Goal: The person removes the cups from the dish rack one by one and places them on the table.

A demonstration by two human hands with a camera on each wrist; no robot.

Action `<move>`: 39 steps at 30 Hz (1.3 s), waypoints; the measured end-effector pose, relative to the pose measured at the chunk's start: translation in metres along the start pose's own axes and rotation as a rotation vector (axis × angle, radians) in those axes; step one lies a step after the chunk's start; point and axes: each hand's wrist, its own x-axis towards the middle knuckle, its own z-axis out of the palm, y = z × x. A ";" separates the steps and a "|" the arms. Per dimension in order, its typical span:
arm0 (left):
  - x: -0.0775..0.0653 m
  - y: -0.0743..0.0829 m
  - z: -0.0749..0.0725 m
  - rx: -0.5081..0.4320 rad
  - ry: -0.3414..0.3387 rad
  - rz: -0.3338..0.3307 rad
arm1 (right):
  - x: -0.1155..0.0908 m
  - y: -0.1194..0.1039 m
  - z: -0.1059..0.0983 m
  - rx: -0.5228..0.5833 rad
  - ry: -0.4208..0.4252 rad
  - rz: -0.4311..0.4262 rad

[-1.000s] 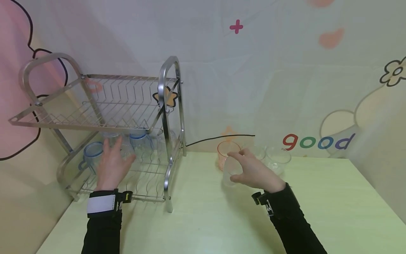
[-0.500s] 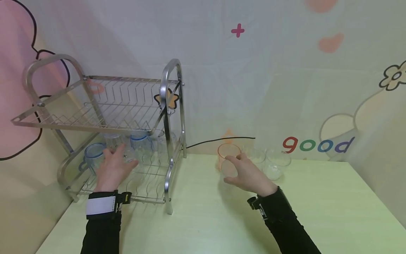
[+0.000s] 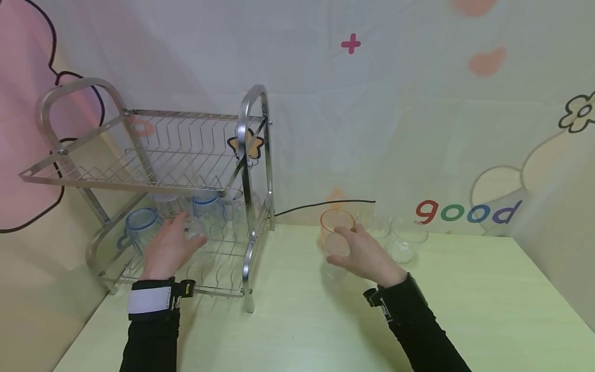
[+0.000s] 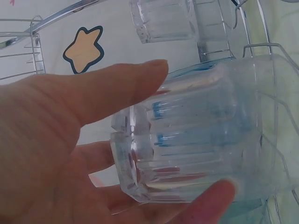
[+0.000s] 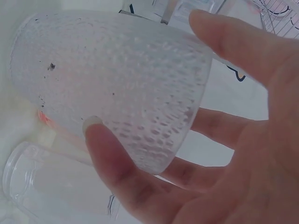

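Note:
On the lower shelf of the metal dish rack point(image 3: 121, 185), my left hand point(image 3: 167, 250) grips a clear ribbed glass point(image 4: 196, 135), thumb on one side and fingers on the other. Its thick base points toward my palm. My right hand point(image 3: 367, 256) holds a frosted, dimpled glass point(image 5: 117, 79) base up over the table, between thumb and fingers. Right behind it stands an orange-rimmed glass point(image 3: 329, 221). A mug with a blue rim and handle point(image 3: 141, 230) is left of my left hand; another blue-rimmed glass point(image 3: 210, 214) sits to its right.
Two clear glasses point(image 3: 377, 227) point(image 3: 405, 248) stand beside the orange-rimmed one, near the back wall. Another clear glass point(image 3: 238, 209) is at the rack's right end. The rack's upper shelf hangs over the left hand's work, and its right upright point(image 3: 251, 206) stands between the hands.
My right hand has shifted slightly left with the frosted glass, which now shows its base more upward. My left hand has lowered slightly, with its fingers nearer the ribbed glass's base.

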 end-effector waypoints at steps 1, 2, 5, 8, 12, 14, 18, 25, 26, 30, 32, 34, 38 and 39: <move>0.000 0.000 0.000 -0.002 -0.006 -0.001 | 0.000 0.000 0.000 0.001 -0.001 0.001; -0.001 0.000 0.000 -0.004 -0.007 -0.001 | 0.000 -0.001 0.001 0.002 -0.003 0.003; -0.001 0.000 0.001 -0.016 -0.002 0.014 | 0.000 -0.002 0.002 0.002 -0.005 0.007; -0.002 -0.002 0.001 -0.015 0.014 0.044 | 0.001 -0.002 0.003 0.001 -0.007 0.011; -0.003 -0.004 0.000 0.002 0.047 0.065 | 0.001 -0.002 0.002 0.016 -0.012 0.011; -0.004 -0.004 -0.002 0.001 0.059 0.057 | 0.000 -0.003 -0.001 0.021 -0.011 0.007; -0.004 -0.003 -0.003 -0.002 0.072 0.030 | -0.002 -0.004 -0.007 0.011 -0.002 0.014; -0.008 -0.008 -0.005 -0.022 0.089 0.070 | -0.006 -0.003 -0.015 0.008 0.013 0.012; -0.009 -0.009 -0.006 -0.026 0.090 0.077 | -0.006 -0.002 -0.016 0.016 0.011 0.009; -0.011 -0.009 -0.009 -0.030 0.093 0.082 | -0.009 0.000 -0.020 0.051 0.008 -0.006; -0.012 -0.009 -0.010 -0.030 0.101 0.083 | -0.009 0.000 -0.023 0.061 0.009 -0.015; -0.013 -0.008 -0.012 -0.028 0.109 0.084 | -0.010 0.001 -0.026 0.067 0.012 -0.017; -0.016 -0.004 -0.015 -0.034 0.119 0.100 | -0.011 0.001 -0.032 0.085 0.006 -0.002; -0.017 -0.003 -0.016 -0.036 0.121 0.105 | -0.011 0.001 -0.034 0.087 0.006 0.002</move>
